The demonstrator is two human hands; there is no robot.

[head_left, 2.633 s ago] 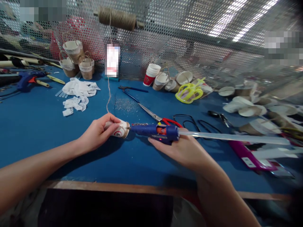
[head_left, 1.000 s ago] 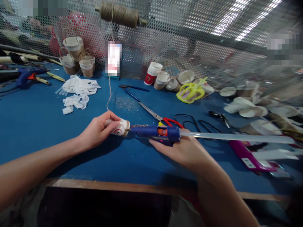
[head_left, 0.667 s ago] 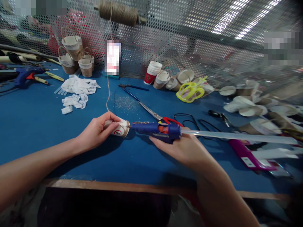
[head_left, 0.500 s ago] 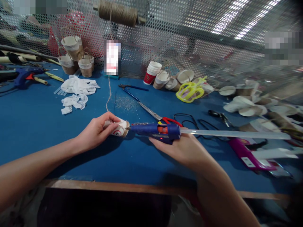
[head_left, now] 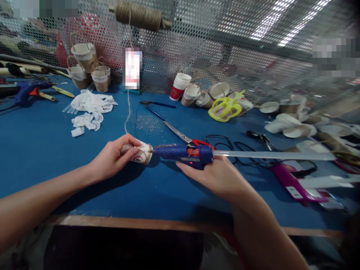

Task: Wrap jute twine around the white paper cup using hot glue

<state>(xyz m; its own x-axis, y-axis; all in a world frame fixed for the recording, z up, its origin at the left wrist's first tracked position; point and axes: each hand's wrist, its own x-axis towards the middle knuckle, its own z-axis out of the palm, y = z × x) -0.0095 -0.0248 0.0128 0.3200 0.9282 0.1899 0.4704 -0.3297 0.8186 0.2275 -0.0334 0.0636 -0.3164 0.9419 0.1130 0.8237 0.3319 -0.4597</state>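
Observation:
My left hand is closed around a white paper cup with a red round print, lying on its side with its brown-wrapped end to the right. Twine runs down from a spool to the cup under my left fingers. In my right hand is a blue hot glue gun, a small red light lit on it. Its nozzle points left and meets the cup near the brown end. A long clear glue stick sticks out of its back.
Scissors and blue-handled pliers lie beyond the glue gun. Twine-wrapped cups stand back left, near white lace scraps. Another glue gun lies far left. Stacked cups, a yellow ribbon and a purple box are rightward.
The cup is tilted slightly differently in my left hand. The back end of the glue stick has shifted slightly upward and left. Both grips are the same.

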